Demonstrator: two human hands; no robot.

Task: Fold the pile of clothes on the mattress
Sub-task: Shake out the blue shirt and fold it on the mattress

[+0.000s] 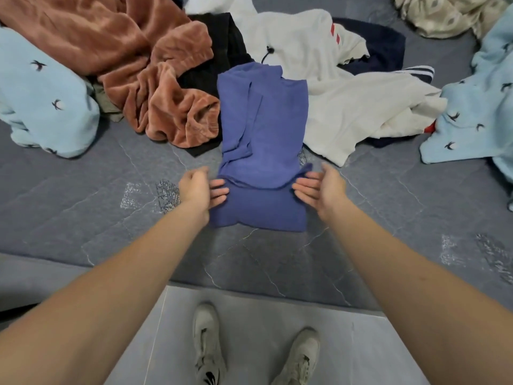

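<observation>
A blue-purple garment (263, 140) lies on the grey mattress (97, 207), folded into a long narrow strip running away from me. My left hand (198, 187) rests at its near left edge, fingers straight and touching the cloth. My right hand (316, 188) is at the near right edge, palm turned inward, fingers straight against the fabric. Behind it lies the unfolded pile: a rust-brown fleece (133, 65), a black garment (219, 54), a white garment (333, 87) with red stripes and a dark navy piece (385, 48).
A light blue bird-print cloth (41, 101) lies at the left and a matching light blue cloth (477, 107) at the right. A beige patterned fabric (444, 15) sits at the far right. The mattress edge runs near my shoes (211, 345) on the tiled floor.
</observation>
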